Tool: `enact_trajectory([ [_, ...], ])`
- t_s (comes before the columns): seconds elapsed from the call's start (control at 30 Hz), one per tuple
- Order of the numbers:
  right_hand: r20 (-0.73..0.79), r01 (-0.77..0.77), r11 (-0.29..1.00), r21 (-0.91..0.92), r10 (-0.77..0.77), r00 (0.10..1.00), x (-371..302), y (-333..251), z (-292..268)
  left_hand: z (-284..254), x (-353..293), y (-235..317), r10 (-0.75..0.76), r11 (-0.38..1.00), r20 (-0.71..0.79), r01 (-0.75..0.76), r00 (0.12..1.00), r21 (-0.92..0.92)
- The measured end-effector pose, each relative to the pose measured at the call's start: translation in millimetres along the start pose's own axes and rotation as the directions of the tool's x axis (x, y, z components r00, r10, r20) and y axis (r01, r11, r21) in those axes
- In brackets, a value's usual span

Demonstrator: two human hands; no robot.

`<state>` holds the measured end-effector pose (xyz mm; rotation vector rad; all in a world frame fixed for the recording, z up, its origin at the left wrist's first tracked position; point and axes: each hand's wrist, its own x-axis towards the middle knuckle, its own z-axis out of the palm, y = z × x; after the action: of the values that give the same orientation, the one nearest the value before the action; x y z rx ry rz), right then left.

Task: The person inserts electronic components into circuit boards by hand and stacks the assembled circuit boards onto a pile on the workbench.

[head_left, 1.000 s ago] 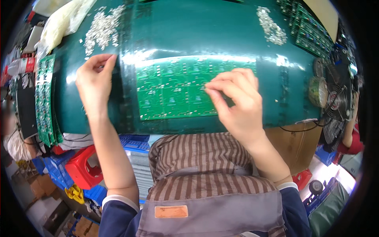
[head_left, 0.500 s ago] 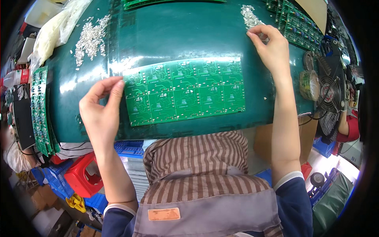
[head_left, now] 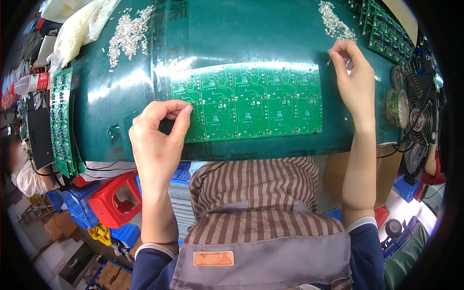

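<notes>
A green printed circuit board (head_left: 251, 104) lies flat on the table in front of me, its panel divided into several repeated sections. My left hand (head_left: 162, 128) is over the board's left end, thumb and forefinger pinched together; whatever is between the tips is too small to make out. Off the board's upper right corner, my right hand (head_left: 353, 72) pinches a small clear component (head_left: 329, 62), which pokes out below the fingertips. Just beyond that hand is a small pile of clear components (head_left: 333, 21). A larger pile of similar pieces (head_left: 129, 36) lies at the far left.
Stacked populated circuit boards stand at the left edge (head_left: 62, 121) and far right (head_left: 389, 38). A plastic bag (head_left: 79, 36) rests at the far left. Rolls of tape (head_left: 396, 107) and a fan (head_left: 418, 118) sit at the right. A red stool (head_left: 116, 200) stands below left.
My left hand has moved right, from beside the board to over its left end. The right hand has drawn back slightly from the small pile. The whole view has shifted.
</notes>
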<state>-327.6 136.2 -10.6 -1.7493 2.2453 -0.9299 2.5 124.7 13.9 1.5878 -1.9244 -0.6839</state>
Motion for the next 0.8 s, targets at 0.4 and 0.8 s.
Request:
enact_trajectory([
  [0.4,-0.019,-0.08,0.779,0.621,0.117,0.993,-52,-8,-5,0,-1,4,-0.07,0.997,-0.015,0.07,0.997,0.018],
  [0.8,0.031,-0.1,0.706,0.701,0.11,0.993,-62,-11,-6,-2,-1,-2,0.016,0.994,-0.008,-0.015,1.0,0.111],
])
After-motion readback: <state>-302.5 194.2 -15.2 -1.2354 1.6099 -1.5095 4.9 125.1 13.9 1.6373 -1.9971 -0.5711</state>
